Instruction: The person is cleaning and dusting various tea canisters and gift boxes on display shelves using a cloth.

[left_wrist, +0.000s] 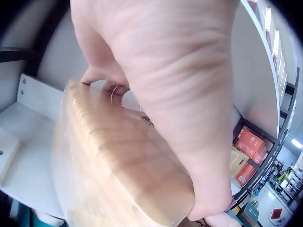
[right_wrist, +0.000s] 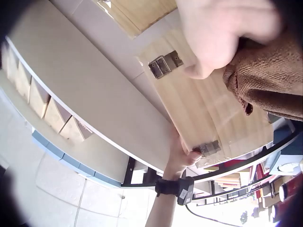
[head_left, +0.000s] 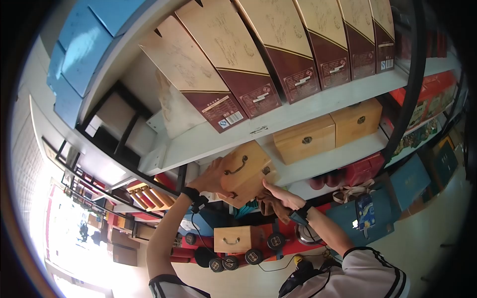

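Two bare hands meet at a tilted wooden box (head_left: pixel 250 174), held up at the front of the middle shelf (head_left: pixel 293 175): the left hand (head_left: pixel 211 178) grips it, fingers and thumb spread around one end, while the right hand (head_left: pixel 284 195) clutches a brown cloth (head_left: pixel 271 207), its thumb at the box's hinged side. Behind, two similar boxes (head_left: pixel 305 140) stand side by side on that shelf. Above them, tall cream-and-maroon cartons (head_left: pixel 290 49) line the upper shelf (head_left: pixel 258 130).
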Demonstrator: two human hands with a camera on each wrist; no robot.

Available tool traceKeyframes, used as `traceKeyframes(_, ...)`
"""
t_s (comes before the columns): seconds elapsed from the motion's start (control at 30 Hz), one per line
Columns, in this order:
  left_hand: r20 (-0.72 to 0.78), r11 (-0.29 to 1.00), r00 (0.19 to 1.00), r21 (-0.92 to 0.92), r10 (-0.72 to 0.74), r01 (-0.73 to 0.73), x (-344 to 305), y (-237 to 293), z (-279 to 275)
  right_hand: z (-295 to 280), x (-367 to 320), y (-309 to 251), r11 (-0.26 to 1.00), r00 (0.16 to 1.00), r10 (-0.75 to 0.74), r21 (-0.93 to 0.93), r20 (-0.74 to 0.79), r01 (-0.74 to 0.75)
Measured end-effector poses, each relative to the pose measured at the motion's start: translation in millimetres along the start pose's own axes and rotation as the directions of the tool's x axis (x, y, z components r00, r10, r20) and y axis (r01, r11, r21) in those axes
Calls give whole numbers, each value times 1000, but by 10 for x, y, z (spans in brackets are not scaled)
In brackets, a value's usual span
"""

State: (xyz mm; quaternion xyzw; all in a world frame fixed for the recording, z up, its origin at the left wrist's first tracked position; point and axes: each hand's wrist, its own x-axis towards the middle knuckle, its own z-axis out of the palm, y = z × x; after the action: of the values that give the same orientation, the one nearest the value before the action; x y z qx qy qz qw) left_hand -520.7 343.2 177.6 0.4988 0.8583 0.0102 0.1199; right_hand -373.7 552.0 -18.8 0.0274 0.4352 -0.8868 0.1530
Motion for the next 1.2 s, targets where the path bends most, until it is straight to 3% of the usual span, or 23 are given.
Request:
traceKeyframes(0.23,-17,999,1000,34,20,-19,22,-46,-37,-119,148,77,998,998,54,-28,-29,-55)
traceKeyframes(0.33,-35,999,999,41,12,-10,19,-49,-11,-13,82,44,998,996,5,-56,-94,-10)
traceKeyframes(0.47,-43,992,991,8,-123,123,-31,-22,93,-44,173,161,997,982,-1,-78,-190,-14)
traceKeyframes(0.57,-64,954,952,-39,-299,297,-21,84,131,-45,203,322,997,995,-7,-83,-102,-1)
traceKeyframes(0.63,-80,918,915,-46,-396,394,70,113,226,53,95,319,994,997,71,-79,20,-69)
traceKeyframes(0.7,-183,853,834,-89,-521,514,258,-20,432,200,-44,265,989,995,97,-111,13,-95)
traceKeyframes(0.8,-217,891,865,-76,-453,448,720,-750,918,311,-96,275,985,994,84,-159,70,-72)
traceKeyframes(0.83,-220,885,858,-80,-464,458,729,-568,780,316,-69,290,983,993,91,-165,79,-77)
traceKeyframes(0.9,6,731,732,58,-682,680,756,143,328,280,-16,329,992,1000,-1,-125,7,1)
traceKeyframes(0.93,89,710,704,74,-704,700,721,481,89,332,-62,258,999,1000,-9,-41,-25,8)
traceKeyframes(1.03,43,672,671,42,-740,739,1033,155,486,286,-24,145,992,993,-86,83,-78,92)
traceKeyframes(1.07,46,666,665,32,-746,745,1017,203,464,374,-93,32,985,971,-107,112,-213,133)
traceKeyframes(1.17,75,826,826,-46,-558,562,875,516,184,68,7,-6,993,980,-35,104,-194,56)
traceKeyframes(1.2,77,823,823,-47,-562,566,884,622,103,-62,196,125,985,913,-161,-111,-374,129)
